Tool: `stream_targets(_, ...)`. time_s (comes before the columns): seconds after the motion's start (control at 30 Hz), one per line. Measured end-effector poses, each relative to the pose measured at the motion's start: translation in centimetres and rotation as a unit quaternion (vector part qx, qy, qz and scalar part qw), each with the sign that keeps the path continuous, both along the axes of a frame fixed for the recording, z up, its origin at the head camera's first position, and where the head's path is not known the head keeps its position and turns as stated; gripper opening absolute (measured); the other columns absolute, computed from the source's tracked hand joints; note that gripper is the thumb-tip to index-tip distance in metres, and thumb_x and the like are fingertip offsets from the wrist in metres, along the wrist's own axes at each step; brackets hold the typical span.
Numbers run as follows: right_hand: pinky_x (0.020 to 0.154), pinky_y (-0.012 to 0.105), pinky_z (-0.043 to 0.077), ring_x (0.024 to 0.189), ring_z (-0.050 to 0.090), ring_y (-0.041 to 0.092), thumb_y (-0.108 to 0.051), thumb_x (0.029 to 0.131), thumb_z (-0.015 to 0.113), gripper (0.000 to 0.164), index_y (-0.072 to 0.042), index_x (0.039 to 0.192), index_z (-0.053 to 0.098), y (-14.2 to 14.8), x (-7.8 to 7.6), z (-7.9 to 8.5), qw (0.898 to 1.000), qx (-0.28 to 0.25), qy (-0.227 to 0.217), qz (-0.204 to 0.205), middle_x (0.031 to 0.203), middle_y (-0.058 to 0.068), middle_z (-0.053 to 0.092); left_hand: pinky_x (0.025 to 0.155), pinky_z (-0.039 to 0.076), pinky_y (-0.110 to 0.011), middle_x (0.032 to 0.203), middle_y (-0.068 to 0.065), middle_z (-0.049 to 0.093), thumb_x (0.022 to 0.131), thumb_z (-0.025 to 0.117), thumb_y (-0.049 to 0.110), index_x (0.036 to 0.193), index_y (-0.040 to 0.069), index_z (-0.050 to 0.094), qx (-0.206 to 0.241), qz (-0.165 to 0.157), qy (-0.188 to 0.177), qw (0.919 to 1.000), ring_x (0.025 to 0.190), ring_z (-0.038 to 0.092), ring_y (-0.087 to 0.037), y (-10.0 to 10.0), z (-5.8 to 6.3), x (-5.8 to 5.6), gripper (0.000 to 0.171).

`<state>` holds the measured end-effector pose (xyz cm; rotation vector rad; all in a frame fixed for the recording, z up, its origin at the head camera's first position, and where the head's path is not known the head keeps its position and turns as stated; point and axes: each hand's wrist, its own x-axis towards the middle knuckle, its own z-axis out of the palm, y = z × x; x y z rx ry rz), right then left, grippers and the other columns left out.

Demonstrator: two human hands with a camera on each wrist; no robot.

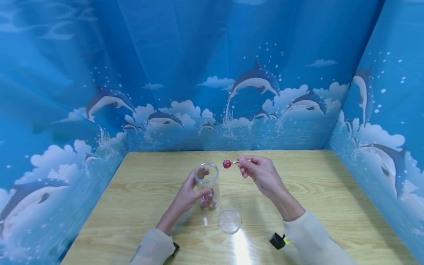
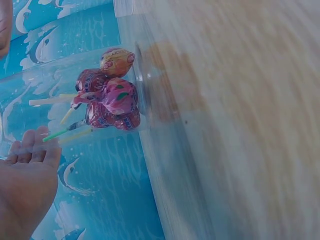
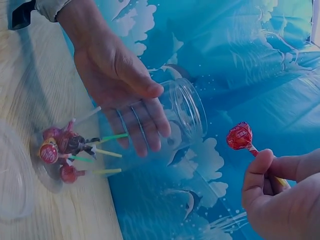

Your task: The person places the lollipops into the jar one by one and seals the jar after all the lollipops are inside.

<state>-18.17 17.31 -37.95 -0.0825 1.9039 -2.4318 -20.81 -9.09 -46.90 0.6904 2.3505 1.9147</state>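
In the head view my right hand pinches a red-wrapped lollipop by its stick. The candy end points left, near the mouth of a clear jar. My left hand holds that upright jar, thumb in front and fingers behind it. Through the wall, in the right wrist view, the fingers show nearly straight. Several wrapped lollipops are piled at the jar's bottom, their sticks pointing upward.
A round clear lid lies on the wooden table in front of the jar. Blue curtains with dolphins hang behind and along both sides. A small black device shows by the right sleeve.
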Motion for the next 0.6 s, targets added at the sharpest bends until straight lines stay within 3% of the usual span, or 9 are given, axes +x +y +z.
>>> stream_targets(0.33, 0.060, 0.018, 0.053, 0.072, 0.060, 0.011, -0.008, 0.103, 0.064, 0.021, 0.009, 0.114, 0.068, -3.0, -1.2, 0.7, 0.999, -0.012, -0.007, 0.042, 0.088, 0.007, 0.069, 0.121, 0.030, -0.059, 0.146, -0.023, 0.055, 0.084, 0.080, -0.004, 0.153, 0.003, 0.040, 0.005, -0.008, 0.008, 0.9999, 0.137, 0.049, -0.040, 0.0, 0.0, -0.1, 0.080)
stream_targets(0.6, 0.055, 0.017, 0.043, 0.064, 0.051, 0.008, -0.012, 0.103, 0.065, 0.024, 0.009, 0.113, 0.068, -4.4, -1.9, 0.6, 0.997, 0.009, -0.017, 0.069, 0.083, 0.005, 0.067, 0.121, 0.031, -0.058, 0.145, -0.022, 0.056, 0.084, 0.081, -0.004, 0.152, 0.003, 0.041, 0.014, -0.015, 0.006, 0.9998, 0.137, 0.049, -0.043, 0.0, -0.1, -0.1, 0.079)
